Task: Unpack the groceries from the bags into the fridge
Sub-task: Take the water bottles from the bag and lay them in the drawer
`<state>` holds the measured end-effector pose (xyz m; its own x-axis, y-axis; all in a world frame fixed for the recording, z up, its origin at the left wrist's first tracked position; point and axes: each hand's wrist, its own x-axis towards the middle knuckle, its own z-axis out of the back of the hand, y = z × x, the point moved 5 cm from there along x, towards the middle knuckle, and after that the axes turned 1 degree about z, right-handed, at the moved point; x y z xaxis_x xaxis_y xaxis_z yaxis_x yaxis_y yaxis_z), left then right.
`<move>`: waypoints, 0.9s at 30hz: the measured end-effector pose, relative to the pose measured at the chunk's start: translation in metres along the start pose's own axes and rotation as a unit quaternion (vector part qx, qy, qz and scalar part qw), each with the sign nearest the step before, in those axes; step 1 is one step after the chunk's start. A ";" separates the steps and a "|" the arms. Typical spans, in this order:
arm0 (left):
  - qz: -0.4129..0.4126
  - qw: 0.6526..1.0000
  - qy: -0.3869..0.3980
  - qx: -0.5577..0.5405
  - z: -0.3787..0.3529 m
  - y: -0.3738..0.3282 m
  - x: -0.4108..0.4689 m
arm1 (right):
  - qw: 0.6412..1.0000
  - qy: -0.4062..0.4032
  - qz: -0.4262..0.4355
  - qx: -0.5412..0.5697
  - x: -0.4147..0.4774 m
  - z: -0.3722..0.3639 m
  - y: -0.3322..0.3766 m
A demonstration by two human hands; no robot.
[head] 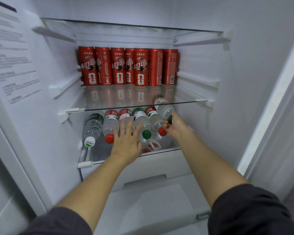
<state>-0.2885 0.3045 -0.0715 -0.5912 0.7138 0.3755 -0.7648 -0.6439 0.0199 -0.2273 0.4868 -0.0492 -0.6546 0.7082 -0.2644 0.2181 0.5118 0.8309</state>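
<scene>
I look into an open fridge. Several water bottles lie side by side on the lower shelf, caps toward me. My right hand grips the neck of a green-capped bottle at the far right, tilted up over the others. My left hand has its fingers spread and rests on the bottles in the middle, over a red-capped bottle and beside a green-capped one. A white-capped bottle lies at the far left. Several red cans stand in a row at the back of the glass shelf above.
The glass shelf edge runs just above the bottles. Another glass shelf sits higher up. A white drawer lies below the bottle shelf. The fridge walls close in left and right; the door frame stands at right.
</scene>
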 end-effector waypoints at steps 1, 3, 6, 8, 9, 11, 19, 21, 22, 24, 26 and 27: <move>-0.024 1.000 -0.014 0.002 0.001 -0.002 0.000 | 1.000 0.002 0.006 -0.011 0.001 -0.001 0.001; -0.084 0.996 -0.018 0.032 0.003 -0.008 0.002 | 1.000 0.000 0.011 -0.023 0.005 -0.003 0.004; -0.137 0.987 0.003 0.086 0.001 -0.013 0.008 | 0.999 -0.011 0.020 -0.044 0.009 -0.005 0.006; -0.143 0.986 -0.007 0.085 0.004 -0.016 0.013 | 0.996 -0.017 0.036 -0.081 0.012 -0.004 0.007; -0.136 0.988 -0.015 0.075 0.006 -0.017 0.015 | 0.990 -0.024 0.055 -0.127 0.012 -0.002 0.009; -0.115 0.992 -0.033 0.038 0.008 -0.020 0.017 | 0.949 -0.058 0.126 -0.282 0.004 0.007 0.014; -0.027 1.000 -0.003 -0.002 0.005 -0.049 0.039 | 0.711 -0.173 0.439 -0.521 -0.033 0.029 0.005; -0.016 1.000 0.004 -0.003 0.003 -0.050 0.047 | 0.734 -0.135 0.406 -0.528 -0.019 0.030 0.001; -0.015 1.000 0.007 -0.005 0.003 -0.050 0.051 | 0.732 -0.122 0.396 -0.540 -0.014 0.028 0.001; -0.019 1.000 0.008 -0.014 0.000 -0.048 0.055 | 0.725 -0.104 0.373 -0.570 -0.008 0.023 0.000; -0.028 0.999 0.002 -0.016 -0.003 -0.047 0.057 | 0.724 -0.097 0.354 -0.584 -0.004 0.021 0.000; -0.032 0.999 0.000 -0.016 -0.004 -0.047 0.058 | 0.724 -0.096 0.350 -0.587 -0.003 0.021 0.001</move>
<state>-0.2877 0.3769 -0.0543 -0.5413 0.7530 0.3740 -0.8087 -0.5881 0.0136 -0.2100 0.4949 -0.0580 -0.5432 0.7073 0.4525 -0.3914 -0.6901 0.6088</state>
